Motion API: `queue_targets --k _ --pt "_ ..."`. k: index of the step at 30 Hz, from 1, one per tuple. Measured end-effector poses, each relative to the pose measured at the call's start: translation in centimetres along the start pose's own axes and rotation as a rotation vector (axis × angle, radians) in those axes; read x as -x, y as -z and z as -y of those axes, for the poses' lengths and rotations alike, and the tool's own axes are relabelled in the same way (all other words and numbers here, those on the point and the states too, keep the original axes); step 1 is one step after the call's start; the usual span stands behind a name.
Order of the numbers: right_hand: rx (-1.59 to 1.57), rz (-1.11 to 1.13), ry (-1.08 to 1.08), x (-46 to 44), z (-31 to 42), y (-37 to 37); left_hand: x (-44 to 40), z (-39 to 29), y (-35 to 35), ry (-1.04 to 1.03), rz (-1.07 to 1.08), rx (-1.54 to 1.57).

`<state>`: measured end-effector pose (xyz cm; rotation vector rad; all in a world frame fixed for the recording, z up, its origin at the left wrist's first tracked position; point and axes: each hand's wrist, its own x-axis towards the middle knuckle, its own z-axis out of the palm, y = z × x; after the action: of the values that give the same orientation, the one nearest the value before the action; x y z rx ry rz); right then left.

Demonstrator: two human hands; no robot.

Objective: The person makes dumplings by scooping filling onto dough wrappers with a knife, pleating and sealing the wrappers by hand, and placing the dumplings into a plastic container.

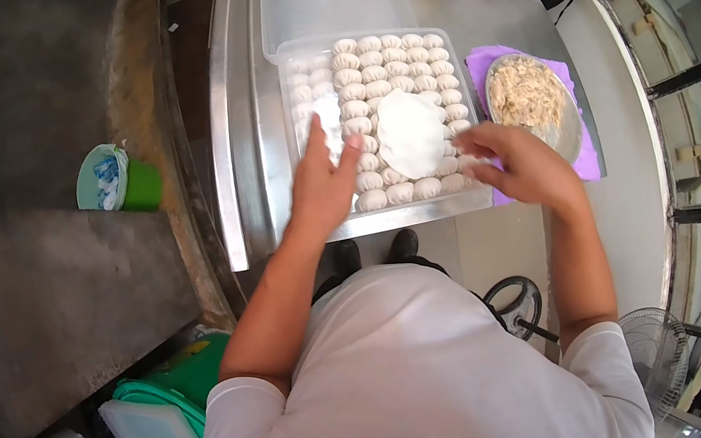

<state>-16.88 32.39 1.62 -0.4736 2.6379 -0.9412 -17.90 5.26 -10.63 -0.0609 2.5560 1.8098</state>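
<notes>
The left hand (322, 182), thumb spread from fingers and gripping nothing, is over the tray's (289, 109) left side. The right hand (525, 162) curls, blurred, at the near right; I cannot tell its hold. Between them, a dough sheet (409, 134) covers dumplings (397, 69).

The table (486, 5) is shiny metal, the tray (296, 49) smooth translucent plastic, the dumplings (400, 194) matt, the filling (523, 91) rough, the bin (144, 184) smooth plastic, the shirt (394, 377) matt cloth.

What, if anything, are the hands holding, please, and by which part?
The spread left hand shows no clear hold; whether the blurred right hand holds anything cannot be told.
</notes>
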Motion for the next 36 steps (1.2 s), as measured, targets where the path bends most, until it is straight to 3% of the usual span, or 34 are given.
queue_targets --k 1,2,6,9,12,15,17,19,23,25,26,28,29,32,34,36 --pt "-0.01 -0.016 0.029 -1.7 0.0 -0.4 0.2 2.1 -1.4 -0.002 0.056 -0.023" --pt "0.017 -0.078 0.106 -3.5 -0.3 -1.2 1.5 -1.7 -0.9 0.112 0.183 0.074" --pt "0.189 -0.22 0.382 -9.7 -1.2 -4.1 2.3 -1.8 -3.6 0.101 0.18 -0.014" --pt "0.301 -0.021 0.278 -12.1 -0.7 -4.9 1.9 -1.7 -2.7 0.084 0.188 0.055" --pt "0.438 0.013 0.349 -13.3 -1.6 -5.2 1.7 -1.6 -2.1 0.113 0.229 0.077" --pt "0.418 0.024 0.381 -13.4 -1.5 -5.2 2.0 -1.4 -3.2 0.017 0.207 -0.104" --pt "0.434 0.051 0.424 -13.5 -1.4 -4.8 1.6 -1.9 -2.2 0.066 0.248 -0.061" --pt "0.448 0.069 0.456 -13.2 -1.1 -3.9 1.0 -1.1 -1.9 0.036 0.129 0.071" --pt "0.217 0.133 0.309 -11.3 -0.2 -1.5 -0.1 -1.0 -0.9 -0.045 0.068 0.442" --pt "0.076 0.167 0.172 -9.8 1.4 0.4 -0.3 -2.4 -1.0 -0.156 0.227 0.467" --pt "0.079 0.161 0.167 -9.8 1.0 0.7 -0.7 -2.7 -1.3 -0.161 0.233 0.469" --pt "-0.344 0.222 0.124 -9.8 -0.5 0.9 -1.3 -3.3 -1.7 -0.054 0.428 0.566" --pt "-0.343 0.213 0.119 -9.7 -1.1 0.7 -1.2 -3.7 -1.8 -0.03 0.359 0.54" --pt "-0.532 0.16 0.102 -9.5 -2.3 -0.4 -1.5 -3.3 -2.2 0.106 0.368 0.803" --pt "-0.604 -0.103 0.086 -8.6 -2.5 -1.6 -1.5 -3.7 -2.3 0.131 0.369 0.837" --pt "-0.493 -0.152 0.051 -7.6 -2.5 -2.1 -1.6 -3.7 -2.5 0.142 0.357 0.842"
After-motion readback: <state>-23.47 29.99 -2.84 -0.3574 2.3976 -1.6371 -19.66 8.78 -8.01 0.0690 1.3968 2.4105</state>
